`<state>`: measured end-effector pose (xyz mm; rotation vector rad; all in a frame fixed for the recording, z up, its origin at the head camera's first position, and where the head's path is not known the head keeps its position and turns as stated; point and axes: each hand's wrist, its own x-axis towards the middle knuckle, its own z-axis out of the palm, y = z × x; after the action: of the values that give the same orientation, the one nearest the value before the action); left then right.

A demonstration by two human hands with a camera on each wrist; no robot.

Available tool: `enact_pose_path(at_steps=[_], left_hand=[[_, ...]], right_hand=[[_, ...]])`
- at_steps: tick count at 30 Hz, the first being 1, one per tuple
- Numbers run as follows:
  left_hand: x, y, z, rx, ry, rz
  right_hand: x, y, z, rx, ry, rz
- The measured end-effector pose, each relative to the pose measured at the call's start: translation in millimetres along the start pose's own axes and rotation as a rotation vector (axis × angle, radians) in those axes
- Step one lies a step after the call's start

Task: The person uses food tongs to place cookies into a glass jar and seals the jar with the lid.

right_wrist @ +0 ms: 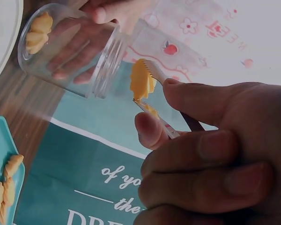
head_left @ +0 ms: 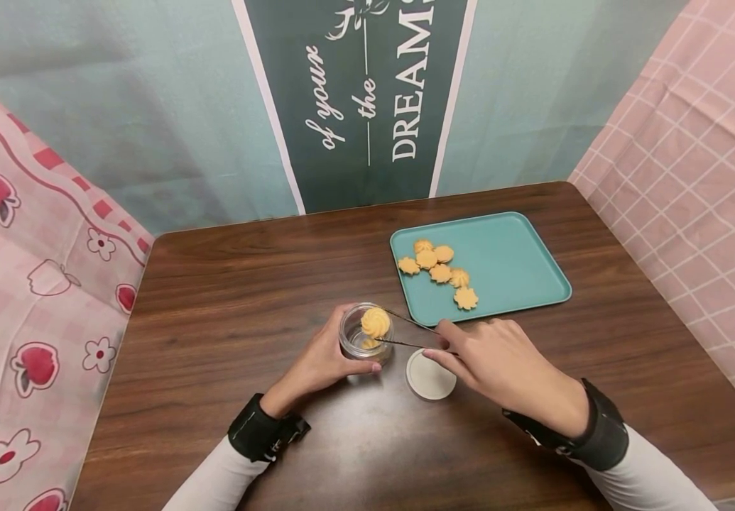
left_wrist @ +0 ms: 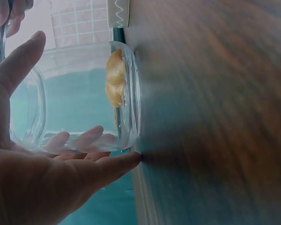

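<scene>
My left hand [head_left: 329, 354] wraps around a clear glass jar [left_wrist: 75, 84] that stands on the table. One cookie [left_wrist: 115, 77] lies at the bottom of the jar, seen through its wall. With my right hand [head_left: 504, 358] I hold metal tongs [head_left: 415, 345]. Their serrated tips pinch a swirled yellow cookie [right_wrist: 141, 79], which hangs just above the jar's open mouth. In the right wrist view the thumb and index finger press on the tongs' two arms.
A teal tray [head_left: 520, 262] lies to the right, with several cookies [head_left: 440, 273] on its left part. The round pale lid [head_left: 431, 374] sits on the wooden table [head_left: 246, 284] right of the jar. Patterned cloths [head_left: 28, 284] hang around the table.
</scene>
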<state>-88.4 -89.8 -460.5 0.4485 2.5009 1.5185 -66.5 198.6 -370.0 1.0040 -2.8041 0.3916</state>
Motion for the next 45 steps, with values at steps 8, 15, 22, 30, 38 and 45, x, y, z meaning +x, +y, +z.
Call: enact_pose_path(at_steps=[8,15,22,30,38,45], left_hand=[[0.3,0.1,-0.3,0.004,-0.001,-0.002],[0.5,1.4,-0.9,0.014,-0.001,-0.011],[0.3,1.5,-0.7,0.021,0.003,-0.004],[0.8,2.2,-1.6,0.005,-0.016,0.001],[0.3,0.6,-0.4,0.003,-0.015,0.006],[0.7,0.7,-0.4,0.019,-0.004,0.017]], right_hand=[[3,-1,4,0.019,-0.029,0.005],[4,-1,8,0.022,-0.066,0.024],[5,-1,11,0.000,-0.067,0.032],[4,3,6,-0.007,-0.034,0.050],[4,15,-5,-0.016,-0.006,0.114],[4,37,-19,-0.047,0.005,0.221]])
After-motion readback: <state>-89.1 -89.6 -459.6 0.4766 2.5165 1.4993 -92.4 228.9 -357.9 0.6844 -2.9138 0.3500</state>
